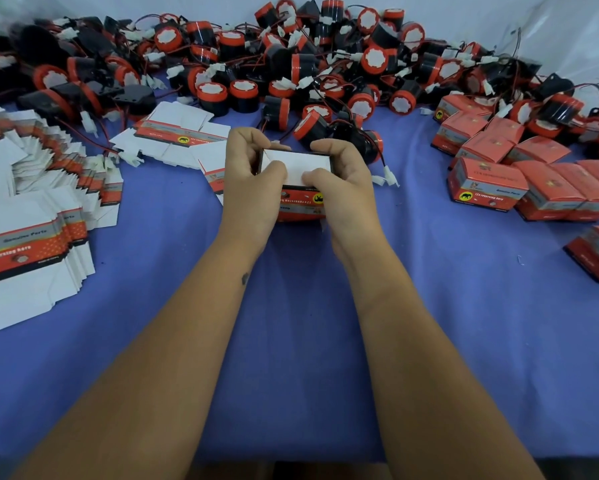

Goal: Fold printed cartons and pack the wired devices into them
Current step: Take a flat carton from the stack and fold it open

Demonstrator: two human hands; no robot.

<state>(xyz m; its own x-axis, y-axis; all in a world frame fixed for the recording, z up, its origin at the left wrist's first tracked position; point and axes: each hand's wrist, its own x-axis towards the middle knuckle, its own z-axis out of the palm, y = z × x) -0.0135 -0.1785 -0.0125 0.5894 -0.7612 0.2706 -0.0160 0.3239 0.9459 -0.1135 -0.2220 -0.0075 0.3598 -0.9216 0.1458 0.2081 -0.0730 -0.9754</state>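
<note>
A printed carton (300,188) is held upright at the middle of the table (291,341), which is covered in blue cloth. It is gripped on one side by the left hand (253,174) and on the other by the right hand (339,178), fingers curled over its far edge and both thumbs pressed on the white top flap. Just behind it, a heap of red-and-black wired devices (291,64) is spread across the far side. Flat unfolded cartons (31,216) are fanned out at the left, and closed packed cartons (520,174) are gathered at the right.
</note>
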